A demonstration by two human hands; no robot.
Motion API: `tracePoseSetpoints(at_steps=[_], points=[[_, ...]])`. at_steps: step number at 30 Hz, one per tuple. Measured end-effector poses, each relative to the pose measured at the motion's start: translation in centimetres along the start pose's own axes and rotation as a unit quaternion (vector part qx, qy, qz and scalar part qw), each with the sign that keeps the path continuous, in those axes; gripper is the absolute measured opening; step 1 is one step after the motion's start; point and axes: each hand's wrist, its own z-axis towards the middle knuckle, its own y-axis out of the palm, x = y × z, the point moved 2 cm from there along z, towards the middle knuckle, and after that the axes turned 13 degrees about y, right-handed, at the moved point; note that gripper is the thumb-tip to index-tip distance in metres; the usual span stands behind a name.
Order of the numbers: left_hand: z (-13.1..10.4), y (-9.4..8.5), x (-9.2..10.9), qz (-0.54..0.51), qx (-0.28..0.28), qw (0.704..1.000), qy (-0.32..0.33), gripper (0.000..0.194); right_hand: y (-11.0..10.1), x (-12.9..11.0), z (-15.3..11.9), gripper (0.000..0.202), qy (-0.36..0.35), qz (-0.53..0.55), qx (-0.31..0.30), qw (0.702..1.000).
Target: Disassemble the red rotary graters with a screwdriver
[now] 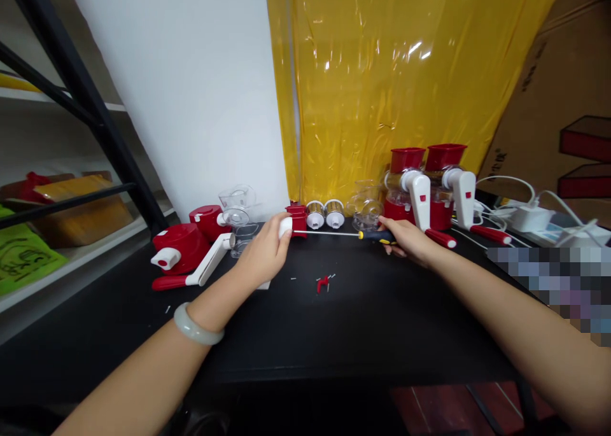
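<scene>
My left hand [267, 251] is closed round a small white part [285, 226]. My right hand [405, 239] grips the dark blue and yellow handle of a screwdriver [329, 233], whose long shaft points left and meets the white part at its tip. Below the shaft, a small red piece [323, 283] lies on the black table [363, 334] with several small screws around it. Behind the shaft stand a red part [298, 219] and two metal drums with white ends [324, 214].
Red bases [181, 245] and a white crank with a red grip [210, 261] lie at the left, near clear plastic parts [236, 203]. Two assembled red and white graters [415, 194] stand at the right, beside white cables and plugs [532, 218]. A black-framed shelf [81, 98] borders the left.
</scene>
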Motion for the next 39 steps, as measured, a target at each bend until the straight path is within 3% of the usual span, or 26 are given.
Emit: tracePoseSetpoints(at_steps=[2,4,12,17,22,29,32,34,37,39], points=[[-0.1,-0.1,0.4,0.033,-0.003,0.999,0.015,0.046,0.0,0.5,0.3,0.051,0.073,0.003,-0.038,0.997],[-0.1,-0.1,0.7,0.048,-0.008,0.999,0.021,0.047,-0.1,0.8,0.5,0.05,0.108,-0.012,-0.033,0.993],[-0.3,0.4,0.6,-0.014,-0.026,1.0,-0.004,0.047,-0.3,0.5,0.5,0.045,0.066,-0.098,0.084,0.989],[-0.2,0.2,0.2,-0.059,-0.027,0.998,-0.023,0.047,-0.2,-0.9,-1.0,0.047,-0.05,-0.176,0.151,0.971],[-0.1,0.8,-0.6,-0.14,-0.05,0.985,-0.085,0.047,0.1,-2.3,-2.9,0.044,-0.202,-0.215,0.259,0.92],[0.1,1.4,-0.8,-0.264,-0.054,0.951,-0.153,0.038,0.1,-2.5,-3.8,0.035,-0.34,-0.242,0.296,0.859],[0.2,1.3,-0.7,-0.243,-0.05,0.959,-0.138,0.04,-0.1,-2.4,-3.6,0.035,-0.321,-0.235,0.28,0.874],[0.1,1.2,-0.7,-0.2,-0.041,0.973,-0.111,0.044,-0.4,-2.3,-3.0,0.035,-0.273,-0.21,0.25,0.905],[0.1,0.8,-0.6,-0.122,-0.02,0.99,-0.065,0.047,-0.5,-1.7,-1.6,0.031,-0.145,-0.11,0.152,0.971],[0.0,0.4,-0.3,-0.067,-0.003,0.997,-0.031,0.048,-0.4,-1.2,-0.8,0.028,-0.056,-0.011,0.07,0.996]])
